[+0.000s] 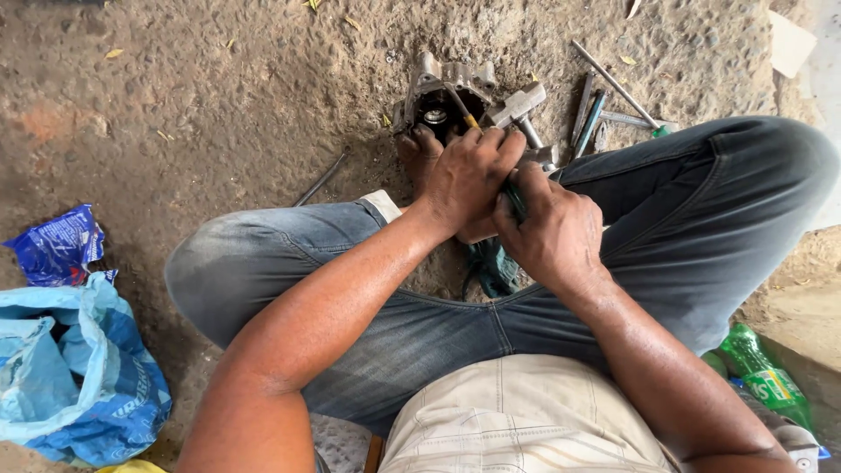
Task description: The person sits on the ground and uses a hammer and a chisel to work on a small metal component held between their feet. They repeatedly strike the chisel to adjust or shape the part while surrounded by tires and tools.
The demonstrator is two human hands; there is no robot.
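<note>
Both fists clamp one screwdriver [491,149], left hand [469,175] nearer the tip, right hand [554,232] behind, shaft slanting forward-left into the metal engine housing [438,96].

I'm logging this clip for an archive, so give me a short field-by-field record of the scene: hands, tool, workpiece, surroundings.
left hand: left hand wrapped round the shaft of a screwdriver with a green and yellow handle
right hand: right hand gripping the screwdriver's handle end
workpiece: grey cast-metal housing on the ground, screwdriver tip in its opening
nearby tools: metal hammer; loose metal rods
surroundings: blue plastic bag; green plastic bottle
</note>
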